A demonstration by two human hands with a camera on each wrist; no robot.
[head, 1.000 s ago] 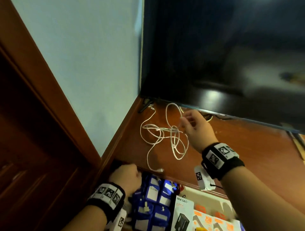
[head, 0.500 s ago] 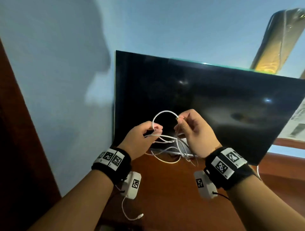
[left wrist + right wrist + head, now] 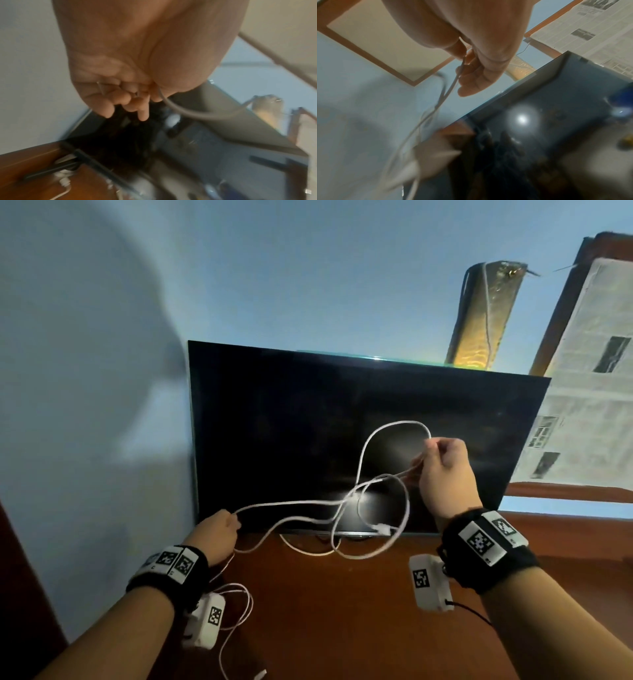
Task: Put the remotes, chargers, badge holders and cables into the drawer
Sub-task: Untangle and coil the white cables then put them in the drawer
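A tangled white cable (image 3: 308, 503) hangs in the air in front of the dark TV screen (image 3: 308, 422), stretched between both hands. My right hand (image 3: 440, 460) pinches one loop of it, held high on the right. Lower on the left, my left hand (image 3: 222, 525) grips another part. Loops sag between the hands, and a white plug (image 3: 383, 529) dangles near the TV's lower edge. One end trails down past my left wrist to the wooden top (image 3: 325, 611). In the left wrist view the curled fingers (image 3: 123, 97) hold the cable (image 3: 180, 111). The right wrist view shows the cable (image 3: 452, 86) pinched. The drawer is out of view.
The TV stands on the brown wooden cabinet top against a pale blue wall (image 3: 102, 371). Newspaper (image 3: 589, 388) covers a wooden frame at the right. A gold-coloured object (image 3: 486, 316) leans behind the TV. A dark wooden edge (image 3: 20, 577) runs down the left.
The hands have pulled apart: the left went down and left, the right up and right, drawing the bunched cable out into long loops. The head view has tilted slightly up.
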